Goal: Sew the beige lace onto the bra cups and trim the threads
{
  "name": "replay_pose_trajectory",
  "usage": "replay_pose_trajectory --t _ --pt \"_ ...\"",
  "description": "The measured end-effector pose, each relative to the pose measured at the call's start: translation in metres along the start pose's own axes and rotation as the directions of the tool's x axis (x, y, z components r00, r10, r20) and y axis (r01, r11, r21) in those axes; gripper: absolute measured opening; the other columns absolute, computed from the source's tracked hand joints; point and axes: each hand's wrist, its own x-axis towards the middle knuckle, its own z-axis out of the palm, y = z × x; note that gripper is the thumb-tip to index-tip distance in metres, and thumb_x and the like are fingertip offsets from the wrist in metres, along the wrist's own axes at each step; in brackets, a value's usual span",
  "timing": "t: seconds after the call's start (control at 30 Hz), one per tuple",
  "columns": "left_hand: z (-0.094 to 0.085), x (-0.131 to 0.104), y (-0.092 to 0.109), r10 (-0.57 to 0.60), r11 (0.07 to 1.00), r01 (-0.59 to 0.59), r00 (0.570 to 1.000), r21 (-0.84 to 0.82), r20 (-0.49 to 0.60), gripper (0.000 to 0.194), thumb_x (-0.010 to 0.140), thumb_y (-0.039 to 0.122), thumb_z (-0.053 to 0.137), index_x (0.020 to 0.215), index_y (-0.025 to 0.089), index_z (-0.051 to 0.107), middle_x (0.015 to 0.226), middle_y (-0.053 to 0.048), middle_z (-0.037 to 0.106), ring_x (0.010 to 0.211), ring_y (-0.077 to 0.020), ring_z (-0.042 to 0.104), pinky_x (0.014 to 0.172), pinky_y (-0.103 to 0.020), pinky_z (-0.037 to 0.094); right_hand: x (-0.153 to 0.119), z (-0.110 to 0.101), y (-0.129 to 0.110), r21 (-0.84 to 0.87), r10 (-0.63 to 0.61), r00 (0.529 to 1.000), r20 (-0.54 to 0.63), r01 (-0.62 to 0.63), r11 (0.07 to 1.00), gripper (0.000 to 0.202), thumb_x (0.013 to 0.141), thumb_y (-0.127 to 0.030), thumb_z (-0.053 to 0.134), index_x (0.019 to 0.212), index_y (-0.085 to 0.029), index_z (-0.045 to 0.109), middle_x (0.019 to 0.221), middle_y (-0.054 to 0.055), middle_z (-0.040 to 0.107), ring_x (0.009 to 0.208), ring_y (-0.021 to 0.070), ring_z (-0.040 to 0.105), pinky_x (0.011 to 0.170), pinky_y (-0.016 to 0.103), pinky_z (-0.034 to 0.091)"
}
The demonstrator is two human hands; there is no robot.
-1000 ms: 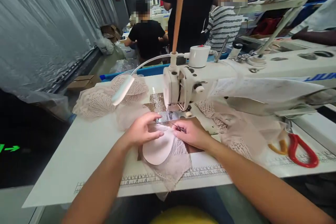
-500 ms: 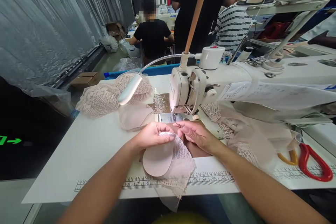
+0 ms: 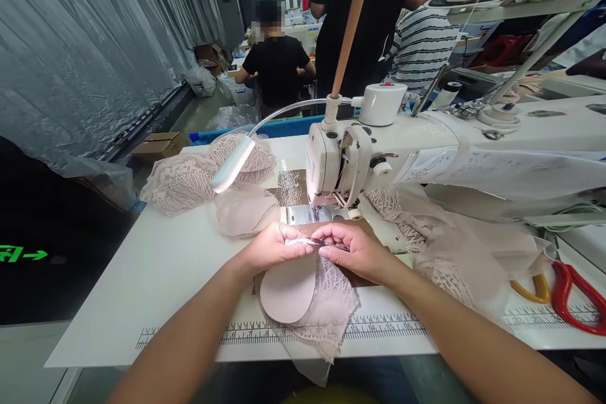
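Note:
My left hand [image 3: 279,246] is closed, pinching the top edge of a pale pink lace piece [image 3: 331,306] with a smooth rounded cup [image 3: 288,293] hanging from it. Thumb and fingers of my right hand [image 3: 353,251] are closed round a slim dark metal tool [image 3: 335,245]. Its tip points left and meets the pinched edge; whether it is tweezers or snips I cannot tell. Just beyond both hands stands the sewing machine head [image 3: 331,164], over its metal needle plate [image 3: 300,214].
Lace pieces [image 3: 177,183] are piled at the back left beneath a lamp [image 3: 233,164]. More lace and mesh [image 3: 454,246] lies right of the machine, beside red-handled scissors [image 3: 572,297]. A printed ruler [image 3: 383,326] runs along the table's front edge. Other people [image 3: 274,69] are beyond the table.
My right hand has turned and lowered, and the tool now lies nearly level against the fabric edge. My left hand keeps its pinch. The view has shifted slightly.

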Motion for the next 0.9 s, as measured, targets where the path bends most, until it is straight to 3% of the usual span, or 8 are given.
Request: replay_pose_trajectory --t 0.23,0.5,0.7,0.9 --pt "-0.0004 0.0016 -0.0026 0.005 1.000 -0.005 1.000 0.002 0.015 0.035 0.067 0.041 0.077 0.083 0.010 0.074 0.077 -0.007 0.069 0.074 -0.0177 0.061 0.071 -0.030 0.047 -0.0014 0.0046 -0.0008 0.008 -0.007 1.000 -0.008 0.007 1.000 0.019 0.084 -0.033 0.059 0.095 -0.018 0.061 0.092 0.005 0.063 0.081 0.0153 0.057 0.070 0.028 0.046" --pt "-0.0009 -0.0001 -0.0043 -0.007 0.997 0.007 1.000 0.083 0.002 0.038 0.064 0.045 0.077 0.079 0.011 0.073 0.065 -0.004 0.063 0.062 -0.0149 0.055 0.055 -0.027 0.044 -0.0004 0.0053 -0.0020 -0.092 -0.039 0.997 -0.068 0.033 0.995 0.017 0.085 -0.034 0.057 0.083 -0.018 0.063 0.080 0.003 0.063 0.074 0.0150 0.057 0.066 0.028 0.044" --pt "0.0013 -0.0005 -0.0025 -0.014 0.999 0.014 1.000 0.039 -0.006 0.030 0.067 0.040 0.077 0.076 0.012 0.071 0.063 -0.001 0.060 0.060 -0.0112 0.050 0.057 -0.025 0.040 -0.0010 0.0011 -0.0005 0.023 0.014 1.000 -0.013 -0.014 1.000 0.018 0.083 -0.034 0.059 0.089 -0.017 0.061 0.081 0.003 0.061 0.071 0.0140 0.056 0.064 0.027 0.044" --pt "0.0037 0.0013 -0.0025 -0.016 0.996 0.015 1.000 0.087 0.008 0.031 0.067 0.039 0.076 0.071 0.010 0.070 0.058 0.000 0.055 0.057 -0.0090 0.046 0.054 -0.022 0.036 0.0019 0.0045 -0.0016 -0.117 -0.002 1.000 -0.025 -0.001 0.993 0.017 0.084 -0.034 0.057 0.086 -0.018 0.062 0.081 0.003 0.061 0.073 0.0148 0.056 0.066 0.028 0.044"
